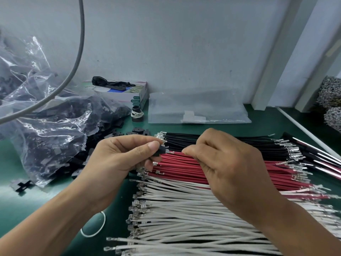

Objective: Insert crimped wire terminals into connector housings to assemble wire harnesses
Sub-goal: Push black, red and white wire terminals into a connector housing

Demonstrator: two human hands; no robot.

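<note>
Right now your left hand point(118, 159) pinches a small black connector housing point(157, 152) between thumb and curled fingers, holding it above the green bench point(16, 163), just over the near ends of the red wires point(184, 169). A metal terminal point(167, 151) shows at the housing's right side. Your right hand point(227, 163) hovers close beside it, fingers curled inward with the fingertips point(188, 150) pressed together over the red wires — whether they grip a wire I cannot tell, since the hand hides it.

Below your hands the wires lie in three side-by-side bundles: black wires point(221, 143) farthest from you, red in the middle, white wires point(184, 215) nearest, all with crimped terminals at both ends. To the left, a clear plastic bag point(46, 115) spills loose black housings point(103, 130) onto the bench. Behind it sits a small box point(136, 97) with a black glove point(112, 83) draped on top, and a flat clear bag point(199, 108) rests against the wall. A white rubber band point(97, 228) lies near your left forearm.
</note>
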